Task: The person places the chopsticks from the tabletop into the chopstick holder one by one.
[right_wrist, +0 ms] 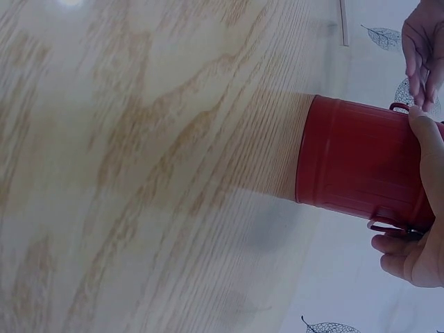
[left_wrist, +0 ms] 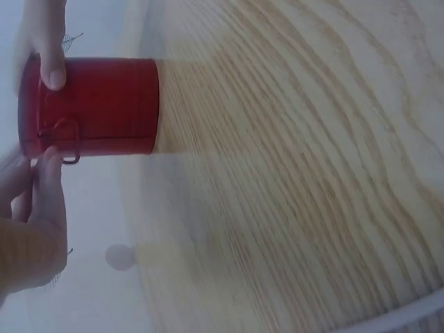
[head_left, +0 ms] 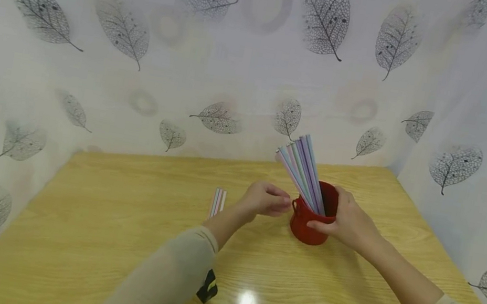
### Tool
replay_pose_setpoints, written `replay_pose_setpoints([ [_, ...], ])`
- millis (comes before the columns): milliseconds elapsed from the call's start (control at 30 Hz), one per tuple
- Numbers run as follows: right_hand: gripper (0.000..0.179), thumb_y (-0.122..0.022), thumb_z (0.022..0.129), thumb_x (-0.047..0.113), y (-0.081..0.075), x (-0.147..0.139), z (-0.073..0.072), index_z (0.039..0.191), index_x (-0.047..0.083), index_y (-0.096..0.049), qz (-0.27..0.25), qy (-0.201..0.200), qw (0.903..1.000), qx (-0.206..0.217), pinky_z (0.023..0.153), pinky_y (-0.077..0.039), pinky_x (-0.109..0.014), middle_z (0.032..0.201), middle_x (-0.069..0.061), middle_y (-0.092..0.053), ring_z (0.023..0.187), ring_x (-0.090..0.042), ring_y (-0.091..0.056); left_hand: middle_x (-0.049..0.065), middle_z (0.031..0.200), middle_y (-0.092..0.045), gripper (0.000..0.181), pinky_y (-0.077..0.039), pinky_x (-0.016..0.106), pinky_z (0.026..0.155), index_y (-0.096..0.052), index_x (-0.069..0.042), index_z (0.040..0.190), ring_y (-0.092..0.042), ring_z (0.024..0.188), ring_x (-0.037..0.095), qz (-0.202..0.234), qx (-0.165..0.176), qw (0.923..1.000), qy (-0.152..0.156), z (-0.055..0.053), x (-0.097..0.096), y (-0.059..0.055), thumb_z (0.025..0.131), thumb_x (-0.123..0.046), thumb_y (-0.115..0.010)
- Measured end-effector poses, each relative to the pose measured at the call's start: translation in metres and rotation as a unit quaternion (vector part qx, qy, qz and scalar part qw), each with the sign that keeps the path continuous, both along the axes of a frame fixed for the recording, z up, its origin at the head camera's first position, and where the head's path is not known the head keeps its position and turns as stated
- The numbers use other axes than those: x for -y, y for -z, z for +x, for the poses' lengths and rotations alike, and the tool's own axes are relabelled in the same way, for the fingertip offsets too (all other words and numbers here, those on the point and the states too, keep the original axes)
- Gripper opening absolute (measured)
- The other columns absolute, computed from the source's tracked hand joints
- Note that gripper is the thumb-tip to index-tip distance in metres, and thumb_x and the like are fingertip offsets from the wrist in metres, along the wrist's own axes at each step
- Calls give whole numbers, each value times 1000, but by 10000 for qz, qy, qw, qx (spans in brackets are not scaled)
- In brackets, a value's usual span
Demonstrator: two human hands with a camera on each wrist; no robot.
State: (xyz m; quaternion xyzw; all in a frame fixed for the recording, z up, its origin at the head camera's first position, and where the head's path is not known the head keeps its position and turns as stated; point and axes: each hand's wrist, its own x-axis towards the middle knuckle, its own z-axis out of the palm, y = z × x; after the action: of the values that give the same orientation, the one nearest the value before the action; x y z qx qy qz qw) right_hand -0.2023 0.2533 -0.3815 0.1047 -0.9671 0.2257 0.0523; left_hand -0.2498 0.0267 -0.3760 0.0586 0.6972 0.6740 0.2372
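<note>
A red metal bucket (head_left: 309,227) with small loop handles stands upright on the table. Several pastel straws (head_left: 304,175) lean to the left inside it, their upper ends above the rim. My right hand (head_left: 354,220) grips the bucket from the right, thumb (right_wrist: 429,142) across its near side and fingers round the far side. On the other side is my left hand (head_left: 266,200), its fingers relaxed and the tips close to the left loop handle (left_wrist: 71,141). Whether they touch it I cannot tell. I see nothing held in that hand.
A few more straws (head_left: 218,202) lie on the wooden table (head_left: 118,217), partly hidden behind my left forearm. A white leaf-patterned curtain (head_left: 256,69) hangs behind the table and along its sides.
</note>
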Motion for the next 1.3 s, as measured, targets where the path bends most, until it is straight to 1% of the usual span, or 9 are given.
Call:
replay_pose_setpoints([
  [133,111,-76,68,60,0,0,-1,141,-6,-25,17,-11,10000,-56,89,-51,-57,126,-29,-45,111,-41,-52,19,91,-71,23,-57,44,82,-66,8,106,-70,73,19,-478,193,9970,585,0,13,0,87,-4,-67],
  [267,110,-77,68,59,0,0,-2,141,-6,-25,58,-43,9999,-94,89,-51,-57,127,-30,-45,112,-41,-52,15,84,-72,22,-57,44,83,-66,10,105,-67,63,13,-854,408,9882,1201,-1,25,4,88,-4,-65],
  [367,109,-77,69,58,0,0,-2,141,-6,-25,77,-78,9999,-76,89,-51,-57,127,-30,-45,112,-41,-51,13,79,-71,20,-57,43,82,-66,9,102,-67,61,13,-1096,450,9820,1471,0,35,7,88,-5,-65],
  [467,108,-77,69,57,0,-1,-2,141,-5,-25,94,-83,9999,-57,89,-51,-57,127,-30,-45,113,-41,-51,12,77,-71,18,-58,41,80,-67,9,99,-67,62,14,-1236,434,9789,1568,0,44,9,88,-5,-65],
  [633,109,-77,69,58,1,-1,-2,141,-5,-25,41,-76,10000,-30,88,-51,-58,127,-30,-45,112,-42,-51,11,75,-71,16,-60,39,76,-67,8,95,-68,63,15,-1510,340,9744,1632,-2,63,14,88,-6,-65],
  [700,110,-76,68,60,1,0,-2,141,-6,-25,20,-77,10000,-1,88,-51,-59,128,-30,-44,112,-42,-51,11,74,-71,15,-60,37,74,-67,8,94,-68,63,15,-1645,347,9728,1594,-4,72,16,87,-6,-66],
  [967,108,-77,69,56,0,2,-1,140,-7,-26,-19,-26,10000,-43,89,-51,-58,127,-29,-45,111,-41,-51,10,72,-70,21,-61,27,63,-67,9,97,-66,58,12,-2102,285,9687,1286,-13,99,23,88,-9,-66],
  [1133,107,-77,69,57,-1,2,0,140,-5,-28,-28,-88,9999,-123,88,-51,-58,125,-29,-46,110,-40,-51,7,69,-69,22,-59,23,56,-67,9,97,-65,57,11,-2200,336,9685,1117,-15,111,24,88,-11,-66],
  [1300,106,-76,70,57,0,1,0,140,-5,-27,-8,-132,9999,-101,89,-51,-58,126,-29,-45,112,-40,-50,8,70,-69,21,-59,22,56,-68,9,96,-64,57,10,-2240,347,9701,870,-15,123,26,88,-11,-67],
])
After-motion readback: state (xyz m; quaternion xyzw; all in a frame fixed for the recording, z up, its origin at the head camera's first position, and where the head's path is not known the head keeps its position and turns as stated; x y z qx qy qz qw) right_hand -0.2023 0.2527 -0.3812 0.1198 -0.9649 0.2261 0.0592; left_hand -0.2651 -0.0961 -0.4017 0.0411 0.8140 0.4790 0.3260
